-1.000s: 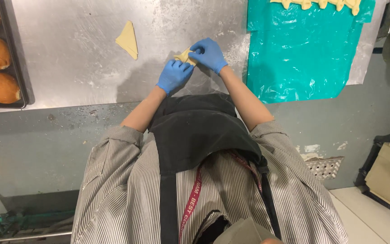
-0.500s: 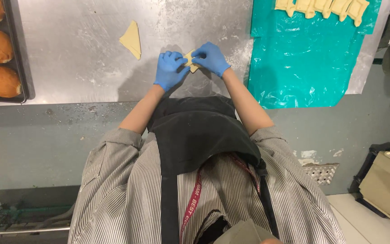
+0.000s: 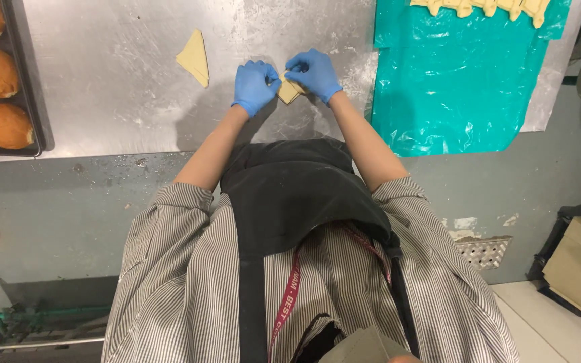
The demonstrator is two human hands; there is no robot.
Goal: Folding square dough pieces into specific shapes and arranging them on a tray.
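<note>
Both my hands wear blue gloves and meet over a small piece of pale dough (image 3: pixel 289 89) on the steel table (image 3: pixel 122 94). My left hand (image 3: pixel 255 85) pinches the dough's left side, and my right hand (image 3: pixel 313 72) grips its top right corner. A second, triangular dough piece (image 3: pixel 194 57) lies flat on the table to the left, apart from my hands.
A dark tray (image 3: pixel 27 101) with round golden buns (image 3: pixel 5 125) sits at the table's left edge. A teal plastic sheet (image 3: pixel 452 74) covers the right of the table, with a row of shaped dough pieces (image 3: pixel 485 7) along its far edge. A floor drain (image 3: pixel 482 252) lies below right.
My hands with the dough have stayed close together, working the piece; the view has shifted slightly, and the triangular piece has not moved.
</note>
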